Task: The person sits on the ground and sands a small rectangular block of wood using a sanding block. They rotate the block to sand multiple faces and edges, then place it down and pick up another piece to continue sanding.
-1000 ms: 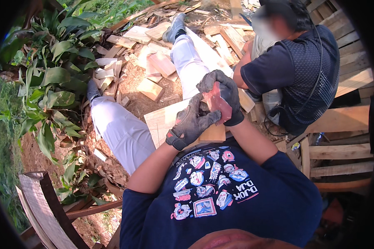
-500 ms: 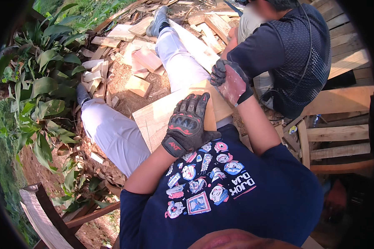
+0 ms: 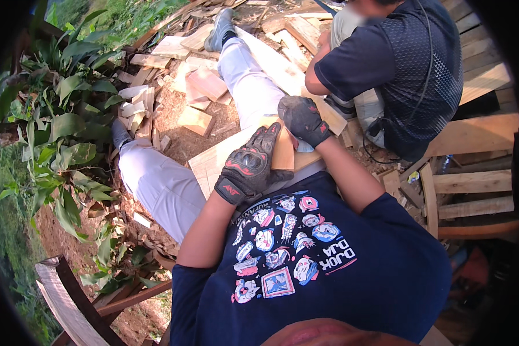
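Note:
I sit with my legs in white trousers stretched out, and a pale wooden board [image 3: 213, 164] lies across my lap. My left hand [image 3: 248, 168], in a black glove with red knuckle pads, wraps around the left side of a small upright wooden block [image 3: 284, 153] standing on the board. My right hand [image 3: 303, 120], also in a black glove, curls over the top end of the same block. Both hands touch the block just in front of my navy printed shirt.
Another person in a dark shirt [image 3: 409, 69] crouches close at the upper right, one arm bent toward a long plank [image 3: 274, 57]. Wood offcuts [image 3: 196, 118] and sawdust cover the ground ahead. Leafy plants [image 3: 63, 127] stand left, stacked timber [image 3: 473, 184] right, a curved wooden piece [image 3: 63, 300] at lower left.
My hands were pressed together, then apart, with the left flat on the board and the right out near the other person. Now both have come together on the small block.

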The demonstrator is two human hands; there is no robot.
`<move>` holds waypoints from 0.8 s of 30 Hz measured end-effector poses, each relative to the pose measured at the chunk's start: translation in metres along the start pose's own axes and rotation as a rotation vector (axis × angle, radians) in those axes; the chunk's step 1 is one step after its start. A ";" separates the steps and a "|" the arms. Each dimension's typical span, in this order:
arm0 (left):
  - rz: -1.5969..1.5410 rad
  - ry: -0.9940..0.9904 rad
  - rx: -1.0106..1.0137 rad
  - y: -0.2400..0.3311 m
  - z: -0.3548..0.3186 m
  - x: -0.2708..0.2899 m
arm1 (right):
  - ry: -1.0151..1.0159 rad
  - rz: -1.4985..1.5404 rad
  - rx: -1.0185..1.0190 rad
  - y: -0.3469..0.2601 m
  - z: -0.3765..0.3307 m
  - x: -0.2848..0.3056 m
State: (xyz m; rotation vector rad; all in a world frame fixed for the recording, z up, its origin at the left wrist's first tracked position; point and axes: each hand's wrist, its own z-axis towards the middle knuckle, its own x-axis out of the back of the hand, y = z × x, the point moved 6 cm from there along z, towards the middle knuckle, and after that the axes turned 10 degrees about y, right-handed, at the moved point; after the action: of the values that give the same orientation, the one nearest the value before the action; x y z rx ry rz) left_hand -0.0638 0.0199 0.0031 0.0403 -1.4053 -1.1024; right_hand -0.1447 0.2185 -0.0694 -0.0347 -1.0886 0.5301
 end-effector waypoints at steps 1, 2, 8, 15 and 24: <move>-0.022 -0.021 0.008 -0.004 0.005 0.006 | -0.067 -0.019 -0.005 -0.004 0.005 -0.003; -0.068 -0.102 0.104 -0.008 0.009 0.013 | -0.135 -0.033 -0.009 -0.010 0.011 -0.004; -0.054 -0.109 0.211 -0.007 -0.002 0.003 | -0.246 -0.110 -0.130 -0.008 0.029 -0.029; 0.099 -0.056 0.154 0.017 -0.010 -0.015 | -0.172 -0.208 0.038 0.014 0.007 -0.033; 0.032 0.125 0.030 0.020 -0.013 -0.013 | -0.325 -0.228 0.110 0.013 0.017 -0.006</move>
State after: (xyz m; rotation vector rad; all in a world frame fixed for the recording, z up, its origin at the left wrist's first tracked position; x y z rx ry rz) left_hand -0.0389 0.0314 0.0019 0.1057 -1.3067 -1.0351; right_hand -0.1670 0.2235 -0.0703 0.2779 -1.3577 0.3963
